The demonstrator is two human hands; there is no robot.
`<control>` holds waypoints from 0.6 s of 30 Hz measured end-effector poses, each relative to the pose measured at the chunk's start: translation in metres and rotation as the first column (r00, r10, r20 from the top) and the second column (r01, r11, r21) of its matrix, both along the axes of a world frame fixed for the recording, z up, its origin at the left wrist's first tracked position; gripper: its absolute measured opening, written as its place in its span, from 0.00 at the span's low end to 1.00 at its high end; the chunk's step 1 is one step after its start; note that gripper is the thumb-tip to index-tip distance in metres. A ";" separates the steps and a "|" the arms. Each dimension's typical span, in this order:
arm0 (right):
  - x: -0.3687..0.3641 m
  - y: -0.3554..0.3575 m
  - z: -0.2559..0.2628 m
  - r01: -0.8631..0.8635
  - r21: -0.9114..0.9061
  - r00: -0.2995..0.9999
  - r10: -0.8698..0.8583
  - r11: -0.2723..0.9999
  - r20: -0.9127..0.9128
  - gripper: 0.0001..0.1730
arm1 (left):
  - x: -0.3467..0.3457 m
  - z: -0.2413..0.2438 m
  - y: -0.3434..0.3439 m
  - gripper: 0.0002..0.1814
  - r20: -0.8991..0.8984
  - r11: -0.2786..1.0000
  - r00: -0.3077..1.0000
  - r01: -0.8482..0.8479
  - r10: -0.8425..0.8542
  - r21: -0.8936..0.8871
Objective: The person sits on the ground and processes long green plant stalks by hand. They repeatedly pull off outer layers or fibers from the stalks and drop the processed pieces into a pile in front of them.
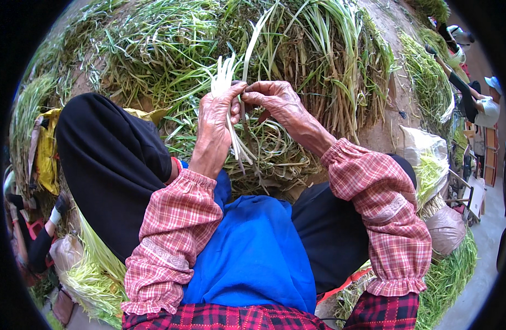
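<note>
My left hand (218, 119) is closed around a small bundle of pale plant stalks (223, 78), whose thin ends hang below the palm. My right hand (280, 103) meets it at the fingertips, pinching a single long stalk (253, 41) that rises upward with a pale green leaf. Beneath both hands lie loose stripped leaves and stems (277, 142). Just beyond is a thick pile of long green leafy plants with brown stems (335, 82).
More cut greens (154, 45) are heaped at upper left. A yellow sack (49, 156) lies by my left knee. A white bag of pale stalks (428, 165) stands at right, pale stalks (90, 284) at lower left. Other people (484, 107) sit at both sides.
</note>
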State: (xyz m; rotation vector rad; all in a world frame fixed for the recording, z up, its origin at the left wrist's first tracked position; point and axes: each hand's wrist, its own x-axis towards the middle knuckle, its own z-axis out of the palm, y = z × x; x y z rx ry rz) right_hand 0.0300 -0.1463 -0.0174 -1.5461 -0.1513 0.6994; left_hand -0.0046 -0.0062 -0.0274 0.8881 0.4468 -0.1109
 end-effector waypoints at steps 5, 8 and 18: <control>-0.004 0.000 -0.002 0.027 0.044 0.997 -0.030 0.999 0.067 0.10 | 0.001 0.002 -0.002 0.07 0.000 1.000 1.000 -0.012 0.012 0.003; -0.006 0.001 -0.005 0.034 0.069 0.997 -0.039 0.997 0.073 0.09 | 0.002 0.001 0.000 0.06 -0.034 1.000 0.999 -0.021 0.021 0.000; -0.010 0.003 -0.010 0.036 0.012 0.999 -0.036 0.999 0.030 0.10 | 0.005 0.006 0.004 0.07 -0.006 0.992 0.997 -0.076 0.077 0.099</control>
